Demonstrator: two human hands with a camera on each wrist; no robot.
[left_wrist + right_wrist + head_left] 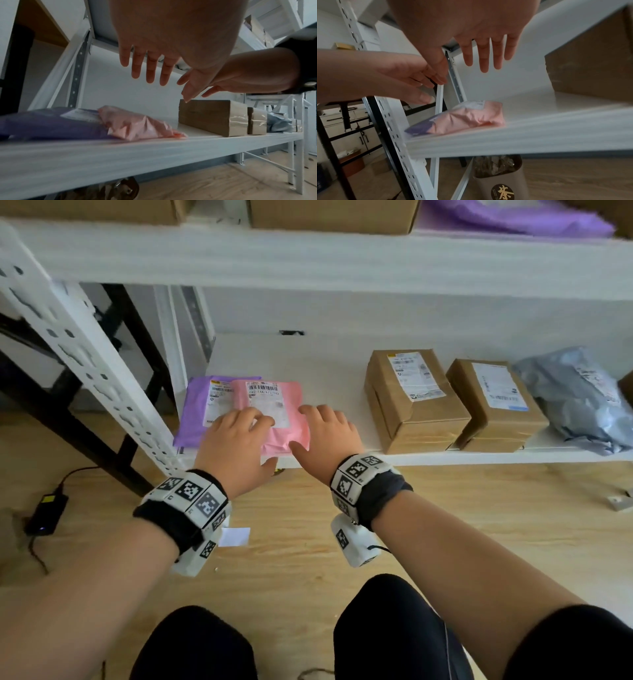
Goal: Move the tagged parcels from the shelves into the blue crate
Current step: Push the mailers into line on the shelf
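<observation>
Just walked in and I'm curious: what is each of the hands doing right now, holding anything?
Left hand: open, fingers spread above the pink mailer bag, holding nothing.
Right hand: open, holding nothing.

From my left wrist camera, my left hand (164, 40) hangs above the white shelf (120, 155), fingers (150, 70) straight and spread, holding nothing. My right hand (240, 79) reaches in beside it, also empty. Below, a pink mailer (137, 124) overlaps a purple mailer (51, 124). Two cardboard boxes (212, 117) stand further right, then what looks like a grey bag (278, 124).
</observation>
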